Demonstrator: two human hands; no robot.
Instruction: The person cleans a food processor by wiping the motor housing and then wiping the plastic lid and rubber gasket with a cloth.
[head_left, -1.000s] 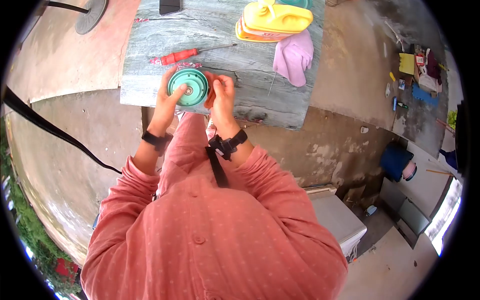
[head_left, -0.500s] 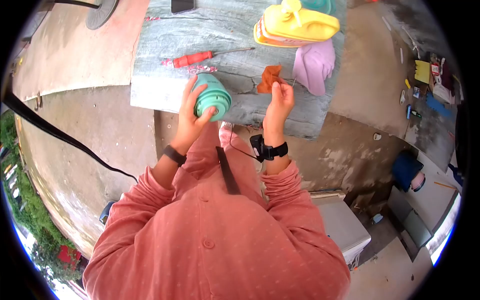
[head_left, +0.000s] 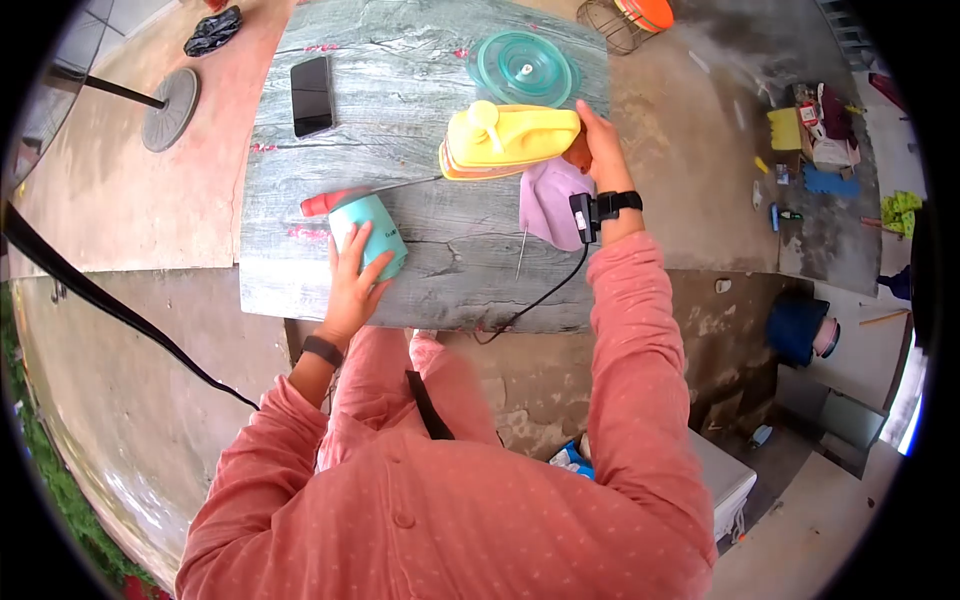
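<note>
My left hand has its fingers spread around a teal, rounded appliance housing with small dark lettering, at the near left of the table. My right hand is beside the handle end of a yellow jug. A brown sheet, possibly sandpaper, shows between that hand's fingers and the jug. Whether the fingers also touch the jug is unclear. A red-handled screwdriver lies partly behind the housing. Below the jug are a lilac cloth and a thin metal rod.
A black phone and a round teal lid lie farther back on the grey wood-patterned table. A black cable hangs from my right wrist device across the near edge. A round stand base is on the floor left.
My right hand has moved away and to the right with the brown sheet, reaching the jug's side. My left hand has lowered and turned the teal housing. The view has shifted, revealing more tabletop.
</note>
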